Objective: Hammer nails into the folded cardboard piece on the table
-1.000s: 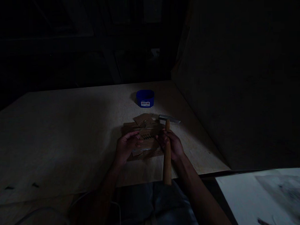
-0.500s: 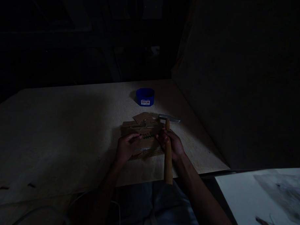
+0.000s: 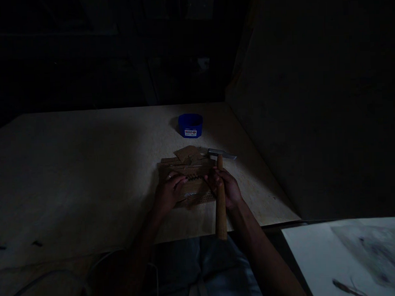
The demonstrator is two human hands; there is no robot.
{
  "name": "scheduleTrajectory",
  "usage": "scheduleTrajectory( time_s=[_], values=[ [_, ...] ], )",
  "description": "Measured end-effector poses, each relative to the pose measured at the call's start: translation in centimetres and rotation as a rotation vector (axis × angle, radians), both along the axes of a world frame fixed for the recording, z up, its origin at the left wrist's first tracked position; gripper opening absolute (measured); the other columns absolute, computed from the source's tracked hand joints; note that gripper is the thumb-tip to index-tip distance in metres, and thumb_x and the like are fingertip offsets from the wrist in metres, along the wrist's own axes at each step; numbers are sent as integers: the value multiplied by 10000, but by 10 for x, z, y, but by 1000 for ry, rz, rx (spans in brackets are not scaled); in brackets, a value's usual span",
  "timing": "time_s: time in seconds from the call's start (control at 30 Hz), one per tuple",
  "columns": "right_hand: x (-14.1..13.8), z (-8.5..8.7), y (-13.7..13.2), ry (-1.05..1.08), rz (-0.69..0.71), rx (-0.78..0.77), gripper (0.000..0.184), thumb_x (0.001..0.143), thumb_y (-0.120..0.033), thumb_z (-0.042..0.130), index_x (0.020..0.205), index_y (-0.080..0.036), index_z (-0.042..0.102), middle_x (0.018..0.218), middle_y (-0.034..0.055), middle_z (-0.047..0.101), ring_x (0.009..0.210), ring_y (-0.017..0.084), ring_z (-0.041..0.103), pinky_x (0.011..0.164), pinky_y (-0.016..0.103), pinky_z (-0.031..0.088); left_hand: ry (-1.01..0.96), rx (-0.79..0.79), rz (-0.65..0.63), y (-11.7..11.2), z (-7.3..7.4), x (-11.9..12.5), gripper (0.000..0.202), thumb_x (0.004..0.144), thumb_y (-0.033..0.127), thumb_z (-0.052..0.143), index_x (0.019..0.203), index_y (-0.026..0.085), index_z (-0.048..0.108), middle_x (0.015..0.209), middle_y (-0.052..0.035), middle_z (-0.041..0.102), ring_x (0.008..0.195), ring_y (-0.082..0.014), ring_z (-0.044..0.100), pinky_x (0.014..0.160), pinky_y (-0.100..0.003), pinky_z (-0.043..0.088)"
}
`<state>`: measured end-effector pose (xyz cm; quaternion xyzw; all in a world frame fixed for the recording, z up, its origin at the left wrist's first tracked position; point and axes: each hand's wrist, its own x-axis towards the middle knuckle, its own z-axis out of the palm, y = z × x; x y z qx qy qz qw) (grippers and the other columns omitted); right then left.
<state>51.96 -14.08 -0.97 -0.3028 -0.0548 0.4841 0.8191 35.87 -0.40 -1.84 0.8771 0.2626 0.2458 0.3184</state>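
Observation:
My right hand [image 3: 230, 189] is closed around a hammer [image 3: 220, 207] with a wooden handle; its metal head points away from me. The right fingertips also sit at the right end of a dark, zigzag-shaped row [image 3: 195, 177], too small and dim to name. At the row's left end, my left hand [image 3: 168, 193] is closed in a pinch, and what lies between its fingertips cannot be made out. Under both hands are layered pieces of brown cardboard [image 3: 195, 189], with a loose cardboard piece [image 3: 187, 154] on top at the back.
A blue plastic tub [image 3: 190, 125] with a white label stands behind the cardboard on the pale table [image 3: 71, 169]. Two small dark bits [image 3: 36, 243] lie at the front left. A dark panel [image 3: 313, 118] rises along the right. A white sheet [image 3: 311, 252] lies lower right.
My left fingers have curled in slightly at the row's left end. The right hand and hammer keep nearly the same place; the whole view has shifted a little.

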Motion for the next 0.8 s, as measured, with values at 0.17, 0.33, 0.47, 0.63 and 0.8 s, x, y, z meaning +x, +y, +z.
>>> scheduleTrajectory(
  time_s=[0.17, 0.33, 0.47, 0.63, 0.8],
  values=[
    [1, -1, 0, -7, -6, -14, 147, 767, -149, 702, 873, -206, 618, 541, -86, 522, 415, 88, 433, 839, 407, 615, 1, 62, -6, 0, -7, -2, 251, 965, 308, 503, 1015, 236, 739, 1009, -42, 703, 948, -178, 661, 854, -290, 530],
    [0, 0, 0, -11, -22, -24, 132, 763, -138, 697, 864, -194, 634, 535, -77, 529, 429, 94, 457, 828, 383, 612, -7, 129, -4, 0, -16, -3, 247, 970, 293, 504, 1015, 236, 740, 1013, -47, 717, 932, -172, 667, 858, -289, 525],
    [0, 5, -2, 5, -14, -7, 118, 784, -140, 691, 881, -190, 648, 529, -86, 514, 426, 85, 433, 777, 351, 616, -29, 128, -3, -1, -19, -3, 235, 965, 319, 529, 996, 229, 744, 981, -50, 725, 903, -173, 680, 845, -289, 533],
    [3, 16, -4, 65, -3, 87, 115, 795, -139, 683, 891, -189, 647, 515, -96, 445, 459, 75, 437, 646, 215, 585, -48, 105, -12, -2, -18, -4, 203, 948, 306, 562, 989, 231, 747, 972, -48, 730, 893, -167, 690, 834, -280, 547],
    [3, 27, -11, -111, -26, 31, 173, 773, -200, 708, 915, -205, 610, 538, -99, 418, 411, 54, 339, 363, 117, 355, -79, 131, -12, -1, -22, -2, 184, 945, 284, 575, 986, 234, 747, 953, -37, 735, 875, -160, 696, 815, -265, 558]
  ],
)
